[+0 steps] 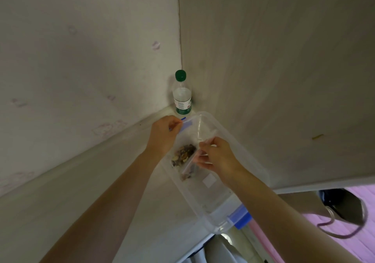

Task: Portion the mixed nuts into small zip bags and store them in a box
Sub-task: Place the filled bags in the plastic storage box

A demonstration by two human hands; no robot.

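a: while the left hand (165,134) is gripping the far rim of the clear box (227,183), right beside the far latch (186,123), what is the right hand (218,156) doing?

b: it is hanging over the middle of the box with its fingers curled in, pinching the top edge of a small zip bag (191,162). the bag is slanting down into the box. i cannot tell through the plastic whether its lower end is touching the box floor.

a: and where are the nuts sitting?

b: a dark clump of nuts (183,153) is lying inside the box, toward its far end, just below the left hand. i am reading that as a filled portion already stored. a smaller patch is showing a little nearer the box's middle, under the pinched bag, and i cannot tell which bag is holding it.

a: so how far along is this looking?

b: i am judging the storing to be under way, with at least one portion in. no loose nuts or spare bags are showing around the box, so what is left to portion is unclear. no lid is showing, and the near latch (240,217) is hanging loose, so closing is probably remaining.

a: anything else near the box?

b: a green-capped bottle (182,94) is standing upright just beyond the box's far end, on the same worktop (50,212).
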